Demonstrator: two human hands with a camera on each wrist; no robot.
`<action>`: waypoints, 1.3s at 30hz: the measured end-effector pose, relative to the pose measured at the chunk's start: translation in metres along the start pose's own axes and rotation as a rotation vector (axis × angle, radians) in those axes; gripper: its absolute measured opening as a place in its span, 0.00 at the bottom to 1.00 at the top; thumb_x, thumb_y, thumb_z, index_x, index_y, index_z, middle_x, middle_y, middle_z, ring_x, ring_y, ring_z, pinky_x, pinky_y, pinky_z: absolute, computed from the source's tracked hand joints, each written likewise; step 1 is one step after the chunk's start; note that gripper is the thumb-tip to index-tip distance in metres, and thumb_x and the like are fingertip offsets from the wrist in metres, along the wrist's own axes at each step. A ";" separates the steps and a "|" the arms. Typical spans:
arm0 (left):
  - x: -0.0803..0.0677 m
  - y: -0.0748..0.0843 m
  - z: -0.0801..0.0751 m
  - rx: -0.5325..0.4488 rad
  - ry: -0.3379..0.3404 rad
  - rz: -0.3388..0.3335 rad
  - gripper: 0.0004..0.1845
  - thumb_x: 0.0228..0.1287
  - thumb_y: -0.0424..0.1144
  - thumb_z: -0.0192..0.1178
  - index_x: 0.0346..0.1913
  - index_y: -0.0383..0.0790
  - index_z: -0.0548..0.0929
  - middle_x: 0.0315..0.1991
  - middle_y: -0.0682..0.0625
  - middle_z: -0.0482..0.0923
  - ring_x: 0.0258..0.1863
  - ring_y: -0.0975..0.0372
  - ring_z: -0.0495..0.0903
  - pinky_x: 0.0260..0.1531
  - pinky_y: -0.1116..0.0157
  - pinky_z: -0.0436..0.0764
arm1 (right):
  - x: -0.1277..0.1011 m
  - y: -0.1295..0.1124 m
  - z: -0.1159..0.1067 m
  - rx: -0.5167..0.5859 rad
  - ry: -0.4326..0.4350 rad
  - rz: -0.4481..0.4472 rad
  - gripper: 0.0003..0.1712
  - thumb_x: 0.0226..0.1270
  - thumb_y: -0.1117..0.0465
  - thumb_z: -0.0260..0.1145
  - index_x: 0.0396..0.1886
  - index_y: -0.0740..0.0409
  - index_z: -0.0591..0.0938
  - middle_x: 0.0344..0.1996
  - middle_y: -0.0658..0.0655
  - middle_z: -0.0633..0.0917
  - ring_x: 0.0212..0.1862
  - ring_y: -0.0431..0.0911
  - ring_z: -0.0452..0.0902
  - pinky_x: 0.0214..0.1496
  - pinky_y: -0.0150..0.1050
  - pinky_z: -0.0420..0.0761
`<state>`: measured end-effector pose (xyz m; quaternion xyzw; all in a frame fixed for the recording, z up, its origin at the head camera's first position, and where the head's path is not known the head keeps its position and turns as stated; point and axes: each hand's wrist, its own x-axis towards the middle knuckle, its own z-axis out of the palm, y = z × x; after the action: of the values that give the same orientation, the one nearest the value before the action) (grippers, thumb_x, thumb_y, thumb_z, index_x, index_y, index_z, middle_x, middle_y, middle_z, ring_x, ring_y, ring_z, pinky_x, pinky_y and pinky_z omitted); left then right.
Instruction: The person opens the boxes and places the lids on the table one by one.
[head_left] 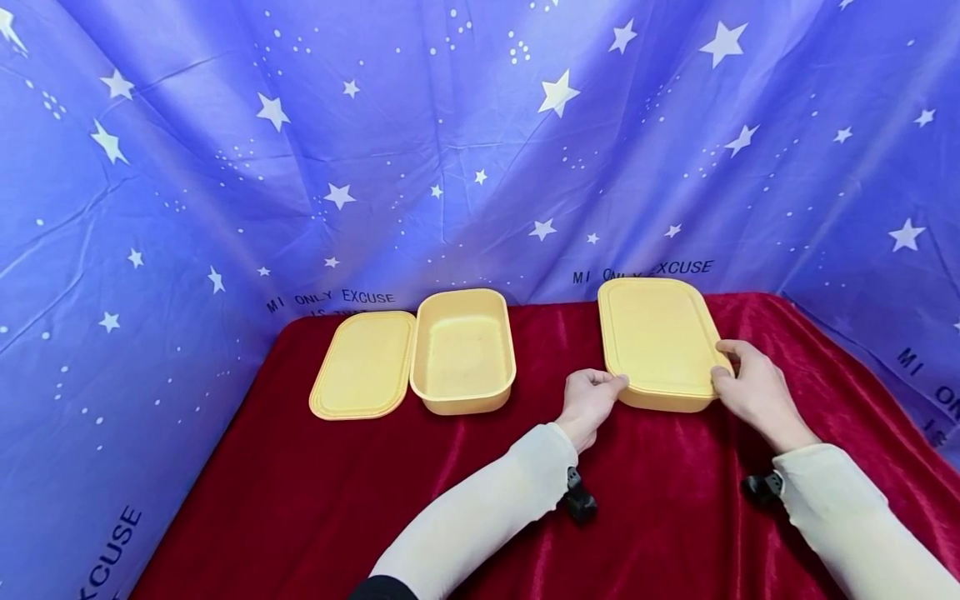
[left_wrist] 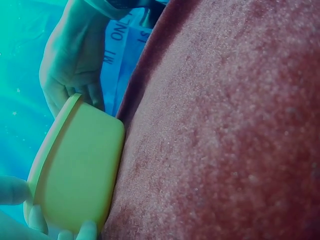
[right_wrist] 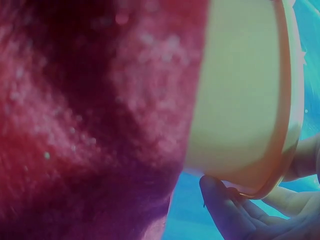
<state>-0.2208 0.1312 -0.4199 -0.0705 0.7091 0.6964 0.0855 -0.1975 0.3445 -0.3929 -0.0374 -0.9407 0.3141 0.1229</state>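
I have both hands on the closed yellow box (head_left: pixel 660 342), which sits toward the far right part of the bench (head_left: pixel 315 500): my left hand (head_left: pixel 590 402) pinches its near left corner, and my right hand (head_left: pixel 753 387) curls round its near right corner at the lid's rim. It looks like thin, stiff plastic, light and somewhat slick, so I judge the rim lip at the corners the best hold. Well apart to the left stand an open box (head_left: pixel 462 354) and, touching it, a loose lid (head_left: pixel 365 365) lying flat. Nothing lies between them and my hands; only the red velvet covers the bench.
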 end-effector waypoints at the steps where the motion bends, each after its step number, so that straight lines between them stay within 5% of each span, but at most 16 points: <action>1: 0.000 0.000 0.000 -0.001 0.001 0.001 0.08 0.55 0.38 0.69 0.23 0.42 0.81 0.26 0.56 0.75 0.28 0.65 0.70 0.34 0.64 0.70 | 0.000 0.000 0.000 0.000 -0.001 0.001 0.25 0.67 0.64 0.51 0.61 0.75 0.66 0.52 0.77 0.73 0.51 0.66 0.68 0.49 0.59 0.67; 39: -0.001 0.000 -0.016 -0.024 0.004 0.011 0.08 0.55 0.37 0.68 0.24 0.42 0.80 0.23 0.55 0.73 0.26 0.64 0.70 0.34 0.66 0.70 | 0.004 -0.011 0.010 0.009 0.009 -0.042 0.25 0.65 0.65 0.52 0.59 0.74 0.68 0.50 0.77 0.74 0.50 0.66 0.69 0.51 0.59 0.67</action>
<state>-0.2205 0.1153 -0.4199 -0.0691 0.7011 0.7053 0.0792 -0.2033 0.3302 -0.3930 -0.0188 -0.9392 0.3155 0.1340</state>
